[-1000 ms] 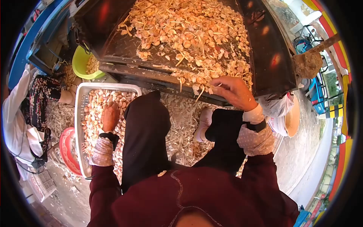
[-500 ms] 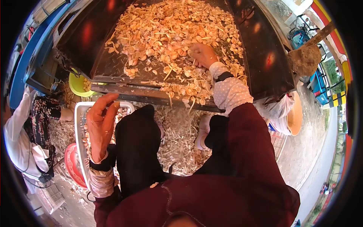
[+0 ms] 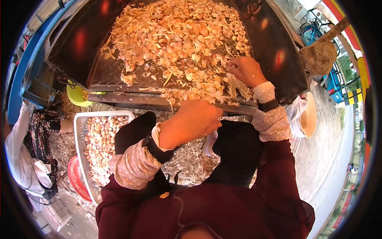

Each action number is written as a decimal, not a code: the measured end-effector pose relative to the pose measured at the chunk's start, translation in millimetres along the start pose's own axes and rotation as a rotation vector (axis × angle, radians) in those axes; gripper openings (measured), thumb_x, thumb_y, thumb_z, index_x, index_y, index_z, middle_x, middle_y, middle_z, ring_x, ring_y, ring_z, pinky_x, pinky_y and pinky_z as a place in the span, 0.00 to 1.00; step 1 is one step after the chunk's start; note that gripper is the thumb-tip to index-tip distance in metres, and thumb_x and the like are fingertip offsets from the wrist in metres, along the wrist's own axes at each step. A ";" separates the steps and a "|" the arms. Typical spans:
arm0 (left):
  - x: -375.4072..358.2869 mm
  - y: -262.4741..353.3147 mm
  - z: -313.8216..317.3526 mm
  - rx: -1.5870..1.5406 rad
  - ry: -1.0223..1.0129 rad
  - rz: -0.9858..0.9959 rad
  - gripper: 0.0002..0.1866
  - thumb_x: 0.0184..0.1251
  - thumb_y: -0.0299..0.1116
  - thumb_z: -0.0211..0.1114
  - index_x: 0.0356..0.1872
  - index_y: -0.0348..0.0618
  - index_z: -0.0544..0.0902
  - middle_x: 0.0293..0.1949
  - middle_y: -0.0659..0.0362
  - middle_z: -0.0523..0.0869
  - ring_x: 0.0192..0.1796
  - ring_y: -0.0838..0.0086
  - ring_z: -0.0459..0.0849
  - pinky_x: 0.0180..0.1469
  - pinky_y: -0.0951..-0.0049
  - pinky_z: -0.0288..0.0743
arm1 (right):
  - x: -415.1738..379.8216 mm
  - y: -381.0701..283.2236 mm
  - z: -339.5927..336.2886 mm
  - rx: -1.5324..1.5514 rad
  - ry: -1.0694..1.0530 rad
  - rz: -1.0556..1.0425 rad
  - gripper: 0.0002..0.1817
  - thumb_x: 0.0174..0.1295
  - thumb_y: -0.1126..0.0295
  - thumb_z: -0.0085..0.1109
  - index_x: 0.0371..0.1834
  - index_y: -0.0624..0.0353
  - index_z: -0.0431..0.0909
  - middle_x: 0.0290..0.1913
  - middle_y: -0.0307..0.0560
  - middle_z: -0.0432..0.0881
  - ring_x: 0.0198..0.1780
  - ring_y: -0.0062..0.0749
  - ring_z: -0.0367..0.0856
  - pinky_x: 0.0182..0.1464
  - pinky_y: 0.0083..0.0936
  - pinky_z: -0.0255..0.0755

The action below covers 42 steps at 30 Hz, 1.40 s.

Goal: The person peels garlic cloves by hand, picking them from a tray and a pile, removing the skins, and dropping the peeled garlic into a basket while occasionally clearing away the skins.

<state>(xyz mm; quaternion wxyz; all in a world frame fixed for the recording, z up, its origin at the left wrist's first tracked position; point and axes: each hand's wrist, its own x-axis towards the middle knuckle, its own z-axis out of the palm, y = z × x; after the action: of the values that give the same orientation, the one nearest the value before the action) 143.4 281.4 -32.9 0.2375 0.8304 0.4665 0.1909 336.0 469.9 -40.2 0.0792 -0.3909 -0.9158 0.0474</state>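
Garlic cloves (image 3: 175,51), mixed with loose papery skins and dry stems, cover the dark tabletop (image 3: 135,83) in front of me. My right hand (image 3: 247,71) is at the right side of this layer, fingers curled together; whatever may be in them is hidden. Just below its fingers lies a pale clump of garlic skins (image 3: 238,88). My left hand (image 3: 190,122) is over the table's near edge, above my lap, its fingers bent inward and pressed together. Its contents, if any, cannot be made out.
A white crate (image 3: 81,143) of garlic cloves stands left of my knees. Beside it are a red basin (image 3: 76,179) and a yellow-green bowl (image 3: 75,95). Another person (image 3: 24,155) sits at far left. A bucket (image 3: 308,115) stands at right; skins litter the ground.
My left hand has moved right from above the crate to the table's near edge, its fingers closing. My right hand has shifted right across the garlic; skins now lie gathered below it.
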 end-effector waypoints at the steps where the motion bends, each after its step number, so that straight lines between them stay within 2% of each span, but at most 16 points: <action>1: 2.0 -7.9 6.9 -0.001 -0.004 -0.003 0.10 0.60 0.37 0.66 0.37 0.42 0.84 0.28 0.48 0.84 0.36 0.50 0.84 0.36 0.55 0.75 | 11.8 -12.3 1.0 0.236 -0.016 0.031 0.13 0.58 0.61 0.64 0.40 0.59 0.83 0.29 0.50 0.84 0.36 0.43 0.85 0.39 0.37 0.75; 2: 3.3 -17.2 12.5 -0.027 -0.018 -0.042 0.10 0.60 0.37 0.66 0.37 0.42 0.84 0.27 0.48 0.84 0.35 0.50 0.84 0.36 0.55 0.75 | 25.2 -24.0 5.1 0.471 -0.032 0.060 0.15 0.58 0.60 0.65 0.41 0.59 0.83 0.29 0.50 0.84 0.36 0.44 0.84 0.39 0.37 0.75; 4: 5.7 -32.0 17.4 -0.050 -0.033 -0.088 0.10 0.60 0.36 0.66 0.37 0.42 0.84 0.26 0.47 0.84 0.34 0.50 0.84 0.36 0.55 0.75 | 59.2 -27.5 41.5 0.398 0.207 -0.348 0.15 0.58 0.62 0.65 0.41 0.61 0.81 0.29 0.51 0.84 0.34 0.45 0.83 0.39 0.38 0.75; 10: 6.1 -42.1 12.8 -0.106 0.107 -0.086 0.09 0.60 0.35 0.65 0.37 0.42 0.84 0.27 0.46 0.84 0.33 0.48 0.83 0.34 0.56 0.75 | 108.0 -39.5 93.3 0.246 0.065 -0.014 0.12 0.47 0.66 0.67 0.31 0.63 0.82 0.29 0.60 0.83 0.35 0.52 0.83 0.41 0.40 0.76; 13: 6.6 -46.1 9.4 -0.140 0.241 -0.102 0.09 0.61 0.32 0.65 0.39 0.40 0.84 0.24 0.47 0.83 0.28 0.53 0.84 0.32 0.61 0.75 | 94.0 -32.9 83.1 0.237 0.122 -0.090 0.09 0.45 0.70 0.64 0.27 0.64 0.82 0.28 0.61 0.82 0.35 0.54 0.83 0.41 0.40 0.77; 15: 6.2 -42.7 3.3 -0.266 0.374 -0.261 0.11 0.63 0.29 0.63 0.45 0.36 0.83 0.24 0.51 0.84 0.28 0.65 0.84 0.33 0.67 0.75 | 86.5 -26.9 80.4 0.163 0.031 -0.043 0.11 0.44 0.70 0.67 0.29 0.65 0.82 0.27 0.59 0.83 0.33 0.54 0.83 0.41 0.40 0.77; 17: 6.8 -45.2 3.3 -0.347 0.447 -0.288 0.14 0.63 0.27 0.62 0.49 0.35 0.81 0.27 0.54 0.84 0.29 0.69 0.83 0.33 0.70 0.75 | 75.3 -21.5 77.2 0.468 0.048 -0.048 0.12 0.50 0.71 0.68 0.37 0.64 0.81 0.28 0.51 0.83 0.30 0.32 0.84 0.31 0.28 0.77; 18: 7.6 -47.0 3.5 -0.427 0.517 -0.315 0.17 0.63 0.26 0.62 0.53 0.33 0.79 0.30 0.56 0.84 0.31 0.74 0.82 0.33 0.72 0.74 | 71.4 -25.6 62.2 0.769 -0.149 0.135 0.10 0.55 0.74 0.66 0.39 0.66 0.81 0.31 0.46 0.83 0.27 0.24 0.83 0.25 0.22 0.77; 19: 9.5 -48.0 4.5 -0.427 0.519 -0.313 0.17 0.63 0.26 0.62 0.53 0.33 0.79 0.30 0.56 0.84 0.31 0.74 0.82 0.33 0.72 0.74 | 66.8 -32.2 50.0 0.767 -0.148 0.134 0.10 0.55 0.74 0.66 0.39 0.66 0.81 0.31 0.46 0.83 0.27 0.24 0.83 0.25 0.22 0.77; 21: 14.4 -48.7 6.6 -0.472 0.824 -0.271 0.22 0.62 0.20 0.62 0.60 0.35 0.76 0.35 0.60 0.84 0.34 0.75 0.81 0.34 0.78 0.74 | 54.7 -48.2 29.0 1.398 -0.140 0.136 0.09 0.60 0.71 0.66 0.38 0.66 0.81 0.33 0.44 0.84 0.28 0.23 0.84 0.27 0.17 0.77; 24: 17.6 -51.5 2.1 -0.695 0.826 -0.131 0.26 0.62 0.17 0.62 0.63 0.37 0.74 0.35 0.63 0.83 0.33 0.80 0.79 0.34 0.82 0.72 | 31.4 -79.7 6.9 1.722 -0.280 0.138 0.10 0.63 0.69 0.66 0.38 0.67 0.79 0.31 0.44 0.83 0.24 0.21 0.82 0.23 0.12 0.75; 27: 6.7 -36.1 -9.5 -0.816 0.705 -0.190 0.25 0.63 0.17 0.62 0.63 0.38 0.75 0.35 0.64 0.83 0.31 0.84 0.78 0.31 0.85 0.71 | 18.7 -88.9 10.2 1.829 -0.300 0.178 0.11 0.63 0.67 0.66 0.38 0.65 0.79 0.28 0.43 0.82 0.18 0.17 0.78 0.17 0.10 0.69; 31: 1.6 -39.7 -10.6 -0.702 0.641 -0.203 0.24 0.64 0.19 0.64 0.62 0.38 0.76 0.34 0.63 0.83 0.30 0.86 0.77 0.27 0.85 0.68 | 7.7 -95.6 7.5 1.807 -0.214 0.202 0.14 0.64 0.63 0.66 0.37 0.65 0.79 0.21 0.40 0.80 0.10 0.14 0.68 0.12 0.09 0.59; 34: 2.2 -43.5 -8.1 -0.564 0.639 -0.111 0.20 0.65 0.21 0.63 0.59 0.37 0.78 0.34 0.63 0.83 0.26 0.86 0.77 0.23 0.86 0.66 | 7.4 -86.8 14.9 1.801 -0.237 0.176 0.15 0.65 0.62 0.65 0.38 0.65 0.79 0.20 0.41 0.80 0.10 0.14 0.68 0.13 0.09 0.58; 38: 3.5 -30.8 -17.0 -0.829 0.640 -0.267 0.14 0.70 0.25 0.59 0.55 0.36 0.79 0.31 0.63 0.83 0.23 0.86 0.76 0.18 0.87 0.64 | 3.5 -91.0 15.3 1.900 -0.313 0.187 0.15 0.66 0.63 0.63 0.42 0.67 0.79 0.24 0.43 0.82 0.16 0.17 0.75 0.15 0.09 0.62; 42: 5.3 -39.6 -22.8 -1.155 0.772 -0.373 0.10 0.70 0.30 0.59 0.45 0.35 0.81 0.26 0.61 0.82 0.20 0.84 0.78 0.15 0.86 0.62 | -5.1 -108.2 -0.9 1.958 -0.099 0.209 0.18 0.67 0.67 0.62 0.50 0.72 0.78 0.35 0.50 0.84 0.27 0.23 0.83 0.20 0.12 0.70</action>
<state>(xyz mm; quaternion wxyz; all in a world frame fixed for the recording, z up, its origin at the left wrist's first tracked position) 106.7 308.8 -36.4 0.4856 0.3520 0.4758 0.6433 263.0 391.5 -23.7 0.3249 -0.2293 -0.4353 0.8077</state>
